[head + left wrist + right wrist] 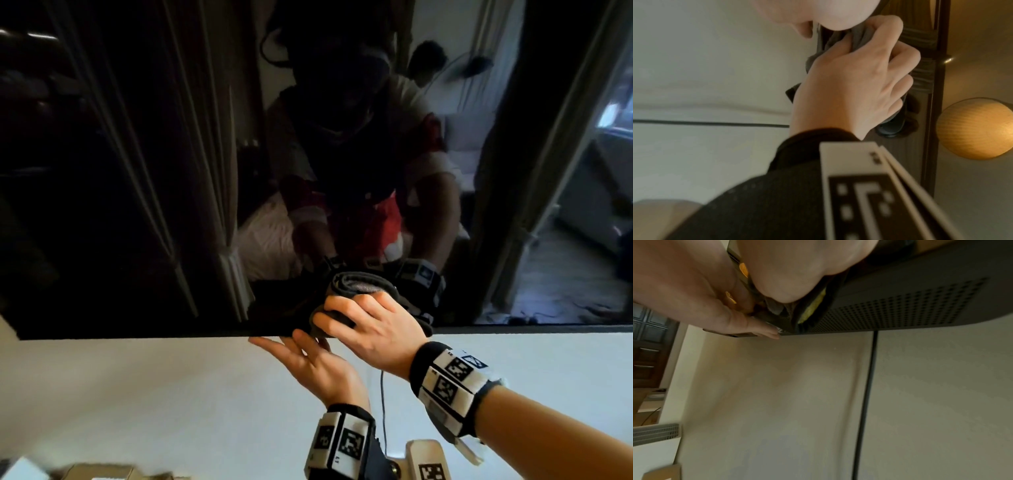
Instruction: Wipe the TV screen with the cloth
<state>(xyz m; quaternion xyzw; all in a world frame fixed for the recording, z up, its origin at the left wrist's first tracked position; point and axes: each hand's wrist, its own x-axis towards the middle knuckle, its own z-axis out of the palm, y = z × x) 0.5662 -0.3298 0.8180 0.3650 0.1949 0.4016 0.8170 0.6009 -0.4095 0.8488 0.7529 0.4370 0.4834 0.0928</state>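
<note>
The dark TV screen (137, 171) fills the upper head view and mirrors the room. My right hand (370, 325) grips a bunched grey cloth (359, 284) and presses it against the glass just above the TV's bottom edge (137, 334). In the left wrist view the right hand (855, 78) curls round the cloth (859, 37). Just below, my left hand (308, 359) is held palm up, its straight fingers touching the underside of the bottom edge. The right wrist view shows the left hand (694, 296) against the TV's perforated underside (920, 305).
A white wall (171, 394) runs below the TV. A black cable (383, 404) hangs down it behind my hands. Cardboard boxes (102, 471) lie at the lower left. A round glowing lamp (974, 128) shows in the left wrist view.
</note>
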